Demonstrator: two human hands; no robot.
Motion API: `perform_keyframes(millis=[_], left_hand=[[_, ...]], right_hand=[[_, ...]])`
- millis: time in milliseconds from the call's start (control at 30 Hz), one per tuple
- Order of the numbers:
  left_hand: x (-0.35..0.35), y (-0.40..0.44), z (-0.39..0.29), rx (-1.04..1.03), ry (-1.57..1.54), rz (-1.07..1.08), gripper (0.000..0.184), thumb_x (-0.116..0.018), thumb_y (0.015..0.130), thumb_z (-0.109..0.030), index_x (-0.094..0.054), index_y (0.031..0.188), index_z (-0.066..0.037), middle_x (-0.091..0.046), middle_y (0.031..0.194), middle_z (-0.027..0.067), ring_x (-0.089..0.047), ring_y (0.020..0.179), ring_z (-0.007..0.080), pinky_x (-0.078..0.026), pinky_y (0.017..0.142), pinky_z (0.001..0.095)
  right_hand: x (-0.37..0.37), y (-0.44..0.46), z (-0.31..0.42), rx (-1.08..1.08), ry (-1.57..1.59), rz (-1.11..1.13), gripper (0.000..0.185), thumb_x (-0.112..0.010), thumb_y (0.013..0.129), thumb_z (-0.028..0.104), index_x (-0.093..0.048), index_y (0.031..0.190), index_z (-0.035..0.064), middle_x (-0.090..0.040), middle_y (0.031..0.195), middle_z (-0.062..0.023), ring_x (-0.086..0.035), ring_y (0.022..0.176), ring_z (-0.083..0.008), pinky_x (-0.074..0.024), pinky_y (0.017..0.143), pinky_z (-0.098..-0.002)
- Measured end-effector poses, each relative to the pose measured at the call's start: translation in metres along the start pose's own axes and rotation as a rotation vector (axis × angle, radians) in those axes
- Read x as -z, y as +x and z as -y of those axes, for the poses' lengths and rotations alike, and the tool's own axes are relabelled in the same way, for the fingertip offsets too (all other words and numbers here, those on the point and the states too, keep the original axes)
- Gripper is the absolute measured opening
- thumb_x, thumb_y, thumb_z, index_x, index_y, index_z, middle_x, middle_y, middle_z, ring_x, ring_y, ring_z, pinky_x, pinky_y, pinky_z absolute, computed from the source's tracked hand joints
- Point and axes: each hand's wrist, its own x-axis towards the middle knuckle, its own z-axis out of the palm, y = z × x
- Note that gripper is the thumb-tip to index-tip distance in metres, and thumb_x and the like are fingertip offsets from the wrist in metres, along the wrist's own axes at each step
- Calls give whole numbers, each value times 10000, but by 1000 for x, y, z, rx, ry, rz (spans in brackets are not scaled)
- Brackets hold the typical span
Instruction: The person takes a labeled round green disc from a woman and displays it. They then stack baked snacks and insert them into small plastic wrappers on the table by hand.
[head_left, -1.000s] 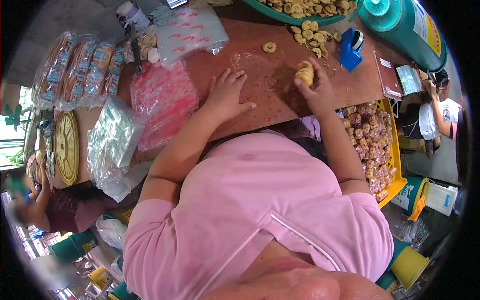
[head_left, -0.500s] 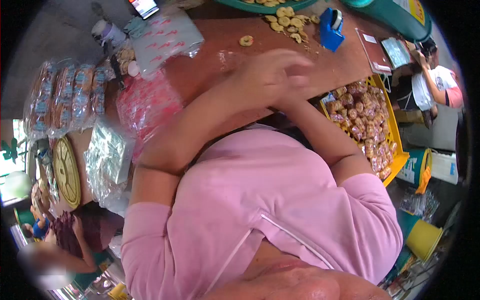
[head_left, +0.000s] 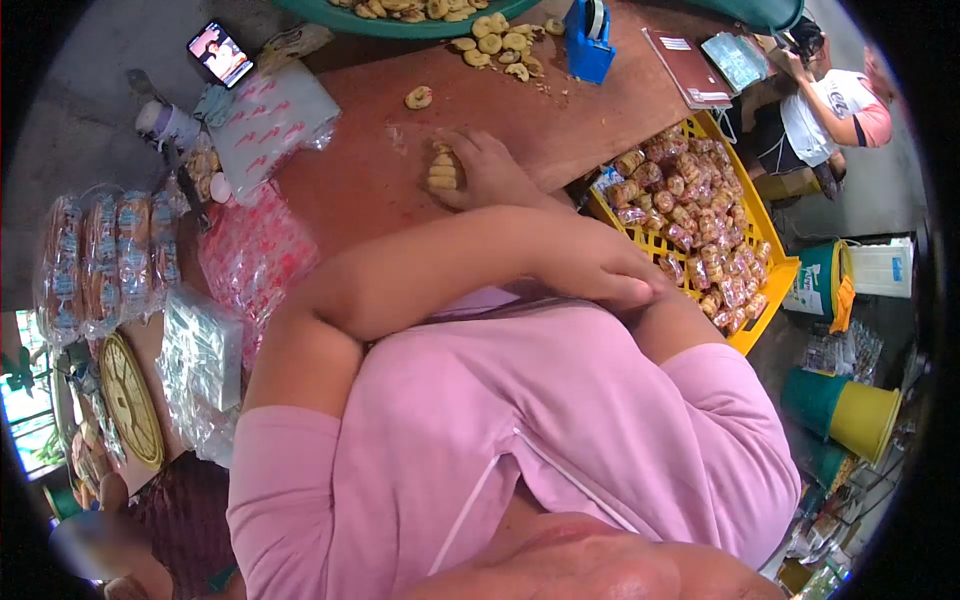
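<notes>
Arms crossed at the desk (head_left: 350,150), my right hand (head_left: 490,172) clasps a biscuit stack (head_left: 443,170) running lengthwise away from me, my left hand (head_left: 630,283) apart, farther off, grip unclear.

A worker in a pink top crosses both arms at a reddish-brown table (head_left: 360,150). The right hand (head_left: 485,170), toward 12 o'clock, grips a short stack of yellowish rings (head_left: 443,172) on the tabletop; the left hand (head_left: 630,283) reaches across to the right arm near the elbow. A single ring (head_left: 418,97) lies just beyond the stack. A green basin (head_left: 400,27) sits at 12 o'clock, a blue tape dispenser (head_left: 590,50) at 1, a yellow crate (head_left: 778,275) of wrapped bundles (head_left: 705,205) between 2 and 3, and bagged bread (head_left: 100,262) at 9.
</notes>
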Motion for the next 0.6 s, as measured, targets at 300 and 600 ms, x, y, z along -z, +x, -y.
perform_keyframes(millis=[300, 600], left_hand=[[36, -199, 40, 490, 696, -892, 765, -873, 776, -338, -566, 1418, -57, -542, 1466, 192, -512, 1363, 378, -415, 1149, 465], [36, -202, 66, 588, 649, -844, 813, -902, 743, -346, -561, 1425, -63, -536, 1483, 164, -505, 1387, 341, -386, 1171, 463]], right_hand=[[1, -1, 2, -114, 37, 82, 1016, -883, 720, 312, -372, 1553, 35, -595, 1333, -266, -551, 1254, -453, -436, 1072, -524], [5, -1, 1, -104, -47, 113, 1134, -911, 713, 338, -277, 1591, 2, -566, 1370, -270, -540, 1260, -457, -421, 1092, -513]])
